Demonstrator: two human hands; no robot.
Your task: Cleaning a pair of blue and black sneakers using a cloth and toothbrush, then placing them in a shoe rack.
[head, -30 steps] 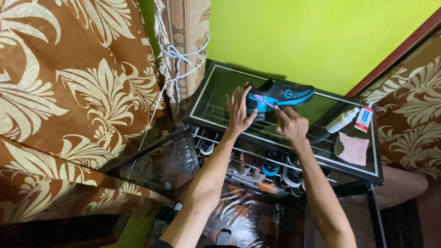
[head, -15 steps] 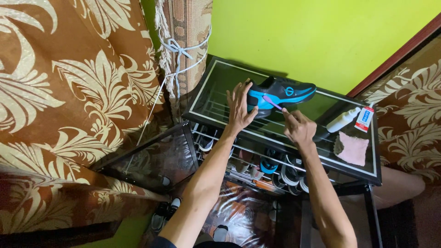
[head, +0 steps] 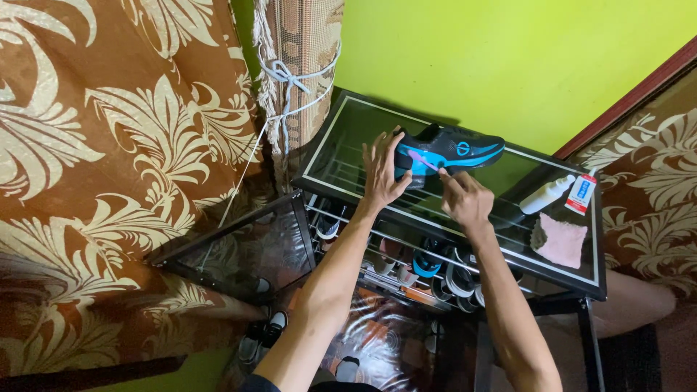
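Lying sideways — shoe (head: 446, 151) toe pointing right, heel by left hand (head: 383, 172).

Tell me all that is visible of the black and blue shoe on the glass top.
The shoe is a low black sports shoe with bright blue side panels and sole edge. It lies on the glass top, toe pointing right. The left hand steadies its heel; the right hand holds a pink toothbrush against its side.

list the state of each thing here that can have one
shoe: lying on its side on the glass top, heel steadied by the left hand
toothbrush: pinched in the right hand, head against the shoe
bottle: lying down, cap on
tube: lying flat, cap on
cloth: lying crumpled on the glass
rack door: swung open
curtain: tied back with cord
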